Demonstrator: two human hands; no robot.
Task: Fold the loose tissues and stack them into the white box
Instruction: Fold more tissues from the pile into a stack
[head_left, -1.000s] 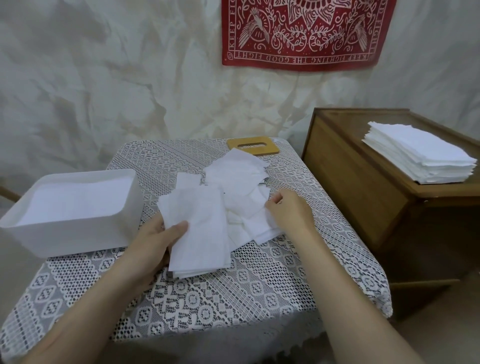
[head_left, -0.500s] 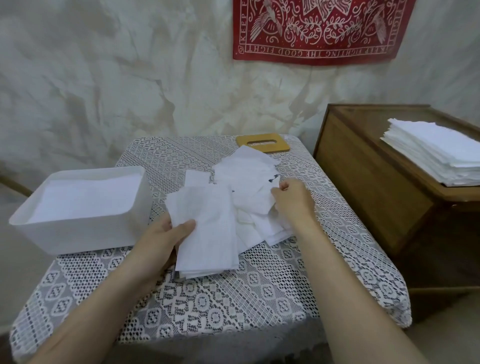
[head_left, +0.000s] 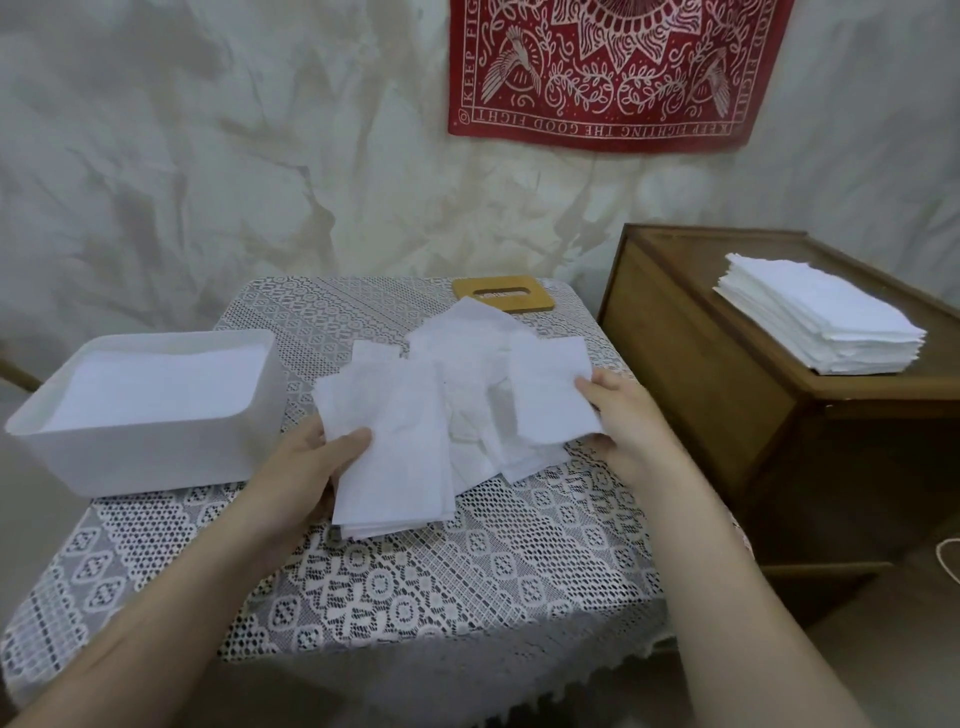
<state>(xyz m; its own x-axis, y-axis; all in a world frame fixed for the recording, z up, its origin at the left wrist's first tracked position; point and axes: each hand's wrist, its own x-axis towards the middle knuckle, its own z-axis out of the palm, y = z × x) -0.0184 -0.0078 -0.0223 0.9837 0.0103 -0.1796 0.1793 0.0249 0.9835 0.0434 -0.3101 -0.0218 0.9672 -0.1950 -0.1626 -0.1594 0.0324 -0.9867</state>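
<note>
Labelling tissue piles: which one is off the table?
The neat stack on the wooden cabinet, right of the table. The rest are at the table: in the box, loose, or held.

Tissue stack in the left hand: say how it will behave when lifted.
Probably floppy: the stack is thin soft sheets, so its free end would likely droop from the left hand. Likely light, since one hand holds it. Its layers sit unevenly at the lower edge and may slide apart.

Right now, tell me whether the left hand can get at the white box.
Probably yes: the white box stands just left of the left hand, nothing between them, though that hand holds a folded tissue stack.
</note>
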